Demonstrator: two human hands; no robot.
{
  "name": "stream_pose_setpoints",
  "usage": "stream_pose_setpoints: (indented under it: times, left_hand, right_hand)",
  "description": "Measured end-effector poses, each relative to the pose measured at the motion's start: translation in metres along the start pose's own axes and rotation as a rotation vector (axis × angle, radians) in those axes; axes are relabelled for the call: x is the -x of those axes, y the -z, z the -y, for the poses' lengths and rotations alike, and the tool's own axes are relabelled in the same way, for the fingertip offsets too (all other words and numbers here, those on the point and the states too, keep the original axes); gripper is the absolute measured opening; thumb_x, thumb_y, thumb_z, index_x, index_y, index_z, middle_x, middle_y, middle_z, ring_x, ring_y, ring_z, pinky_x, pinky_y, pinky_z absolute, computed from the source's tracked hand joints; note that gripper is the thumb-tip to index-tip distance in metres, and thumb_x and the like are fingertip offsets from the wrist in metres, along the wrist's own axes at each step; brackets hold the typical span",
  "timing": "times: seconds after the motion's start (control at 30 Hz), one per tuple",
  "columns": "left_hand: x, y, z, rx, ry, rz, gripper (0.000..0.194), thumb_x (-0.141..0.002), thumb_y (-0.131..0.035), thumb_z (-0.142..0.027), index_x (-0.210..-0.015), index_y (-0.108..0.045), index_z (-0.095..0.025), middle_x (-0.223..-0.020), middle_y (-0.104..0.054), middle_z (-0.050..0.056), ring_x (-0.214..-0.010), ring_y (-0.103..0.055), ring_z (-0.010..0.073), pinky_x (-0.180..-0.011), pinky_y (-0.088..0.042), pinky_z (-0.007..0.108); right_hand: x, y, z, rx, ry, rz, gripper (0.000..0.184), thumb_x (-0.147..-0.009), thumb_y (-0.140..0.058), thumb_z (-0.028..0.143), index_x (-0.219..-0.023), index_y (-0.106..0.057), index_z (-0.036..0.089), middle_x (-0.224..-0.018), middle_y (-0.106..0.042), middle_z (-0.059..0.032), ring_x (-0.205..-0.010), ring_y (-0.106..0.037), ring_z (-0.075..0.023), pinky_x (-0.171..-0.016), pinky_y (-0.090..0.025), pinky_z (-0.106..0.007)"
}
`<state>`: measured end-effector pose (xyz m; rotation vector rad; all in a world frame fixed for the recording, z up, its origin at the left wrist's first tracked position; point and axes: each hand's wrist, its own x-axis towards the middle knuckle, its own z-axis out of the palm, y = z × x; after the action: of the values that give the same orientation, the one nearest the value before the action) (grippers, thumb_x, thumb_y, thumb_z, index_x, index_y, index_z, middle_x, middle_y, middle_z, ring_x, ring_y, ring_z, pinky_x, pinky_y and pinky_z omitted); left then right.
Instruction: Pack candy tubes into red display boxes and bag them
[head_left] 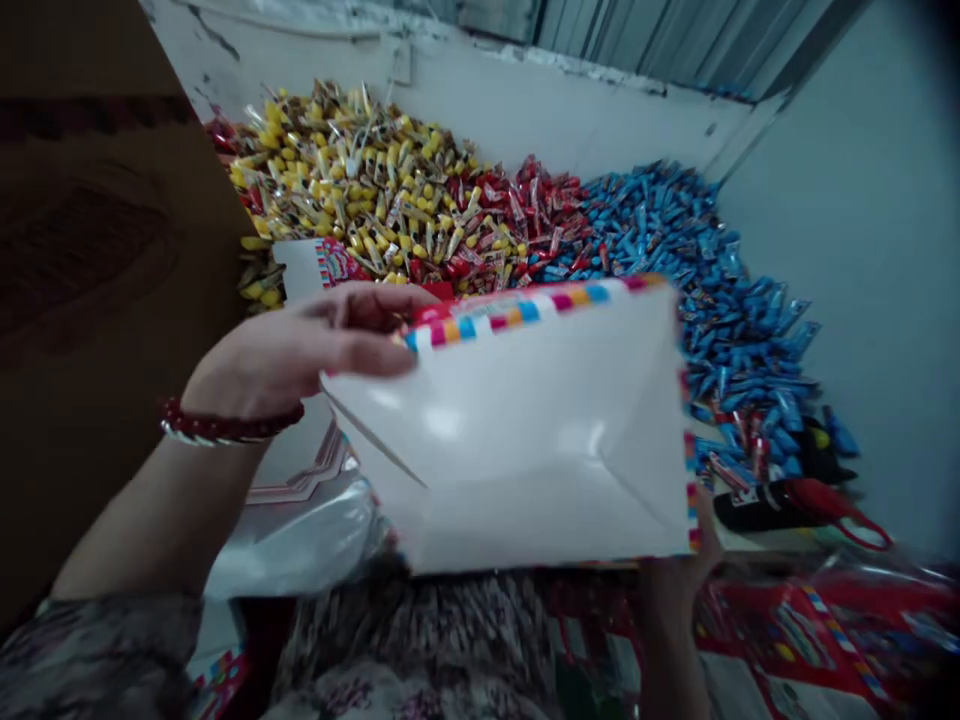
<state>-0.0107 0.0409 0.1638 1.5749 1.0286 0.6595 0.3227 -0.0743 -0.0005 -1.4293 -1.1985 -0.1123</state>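
A white carton [510, 450] with diagonal creases and multicoloured striped edges fills the middle of the view, tilted so that a broad white face points toward me. My left hand [322, 345] grips its upper left corner, the thumb lying along the white face and the fingers over the striped edge. At the lower right corner, my right hand [701, 545] holds the carton's side; most of its fingers are hidden behind it. A little red shows along the carton's far top edge. The picture is slightly blurred there.
Behind the carton lie heaps of small wrapped yellow items [360, 190], red items [536, 200] and blue items [652, 230]. Flat white printed sheets [289, 455] lie left, beside a large cardboard box [97, 300]. A black-and-red pouch [772, 503] lies right.
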Motion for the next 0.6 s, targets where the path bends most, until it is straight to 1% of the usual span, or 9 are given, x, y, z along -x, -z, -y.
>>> stream_pose_setpoints:
  times: [0.07, 0.1, 0.13, 0.2, 0.27, 0.37, 0.43, 0.5, 0.6]
  left_hand:
    - [0.009, -0.020, -0.003, -0.244, -0.238, 0.311, 0.043, -0.074, -0.064, -0.034, -0.114, -0.064, -0.021, -0.082, -0.066, -0.003, -0.066, -0.061, 0.0131, -0.060, -0.044, 0.025]
    - [0.011, -0.036, 0.009, -0.413, -0.304, 0.474, 0.033, -0.077, -0.063, -0.033, -0.109, -0.067, -0.025, -0.080, -0.068, -0.002, -0.065, -0.060, 0.0143, -0.059, -0.045, 0.026]
    - [0.012, -0.054, 0.029, -0.548, -0.371, 0.552, 0.031, -0.081, -0.059, -0.027, -0.111, -0.066, -0.029, -0.082, -0.069, 0.000, -0.067, -0.061, 0.0158, -0.063, -0.047, 0.028]
    - [0.008, -0.091, 0.091, -0.824, -0.497, 0.456, 0.027, -0.083, -0.054, -0.019, -0.106, -0.066, -0.029, -0.079, -0.070, 0.004, -0.071, -0.063, 0.0198, -0.072, -0.046, 0.034]
    - [0.003, -0.123, 0.164, -1.053, -0.521, 0.344, 0.025, -0.084, -0.053, -0.015, -0.103, -0.063, -0.026, -0.075, -0.069, 0.004, -0.069, -0.063, 0.0215, -0.075, -0.045, 0.038]
    - [0.004, -0.147, 0.249, -1.163, -0.557, 0.231, 0.030, -0.082, -0.059, -0.021, -0.112, -0.058, -0.022, -0.083, -0.069, 0.007, -0.078, -0.063, 0.0244, -0.076, -0.046, 0.039]
    - [0.007, -0.143, 0.272, -1.096, -0.617, 0.119, 0.041, -0.084, -0.059, -0.029, -0.124, -0.051, -0.024, -0.100, -0.069, 0.009, -0.091, -0.062, 0.0248, -0.088, -0.044, 0.042]
    - [0.004, -0.119, 0.270, -0.977, -0.656, -0.020, 0.052, -0.085, -0.057, -0.037, -0.134, -0.042, -0.028, -0.120, -0.063, 0.010, -0.107, -0.058, 0.0263, -0.099, -0.037, 0.046]
    - [-0.020, -0.046, 0.243, -0.737, -0.497, -0.314, 0.047, -0.088, -0.050, -0.038, -0.134, -0.042, -0.031, -0.131, -0.056, 0.010, -0.119, -0.052, 0.0271, -0.103, -0.035, 0.049]
  right_hand:
    - [0.001, -0.006, -0.004, -0.032, -0.041, 0.031, 0.029, -0.087, -0.054, 0.039, -0.096, -0.067, 0.015, -0.094, -0.064, -0.0101, -0.088, -0.060, -0.0229, -0.080, -0.048, -0.040]
    - [0.001, -0.007, -0.007, -0.036, -0.068, 0.042, 0.030, -0.087, -0.054, 0.040, -0.098, -0.067, 0.015, -0.096, -0.064, -0.0105, -0.085, -0.061, -0.0220, -0.078, -0.049, -0.039]
    - [0.001, -0.009, -0.010, -0.041, -0.100, 0.052, 0.031, -0.087, -0.054, 0.040, -0.099, -0.066, 0.015, -0.099, -0.064, -0.0108, -0.082, -0.061, -0.0207, -0.077, -0.049, -0.038]
    - [0.001, -0.012, -0.018, -0.049, -0.161, 0.074, 0.033, -0.087, -0.055, 0.041, -0.103, -0.065, 0.015, -0.101, -0.064, -0.0108, -0.076, -0.062, -0.0184, -0.073, -0.050, -0.035]
    - [-0.001, -0.019, -0.027, -0.047, -0.180, 0.129, 0.035, -0.086, -0.055, 0.043, -0.105, -0.065, 0.015, -0.097, -0.065, -0.0095, -0.070, -0.062, -0.0171, -0.067, -0.050, -0.032]
    - [-0.010, -0.039, -0.032, -0.031, -0.075, 0.262, 0.033, -0.086, -0.056, 0.043, -0.101, -0.067, 0.016, -0.092, -0.065, -0.0076, -0.069, -0.063, -0.0170, -0.064, -0.051, -0.031]
    - [-0.026, -0.058, -0.026, -0.039, 0.062, 0.319, 0.029, -0.087, -0.055, 0.040, -0.100, -0.067, 0.018, -0.096, -0.066, -0.0075, -0.076, -0.064, -0.0175, -0.071, -0.052, -0.032]
    - [-0.053, -0.080, -0.012, -0.063, 0.203, 0.337, 0.026, -0.087, -0.055, 0.037, -0.100, -0.067, 0.018, -0.098, -0.066, -0.0076, -0.083, -0.063, -0.0183, -0.077, -0.052, -0.033]
    - [-0.113, -0.124, 0.014, -0.087, 0.366, 0.324, 0.025, -0.087, -0.055, 0.036, -0.101, -0.067, 0.019, -0.099, -0.067, -0.0075, -0.089, -0.063, -0.0192, -0.082, -0.051, -0.036]
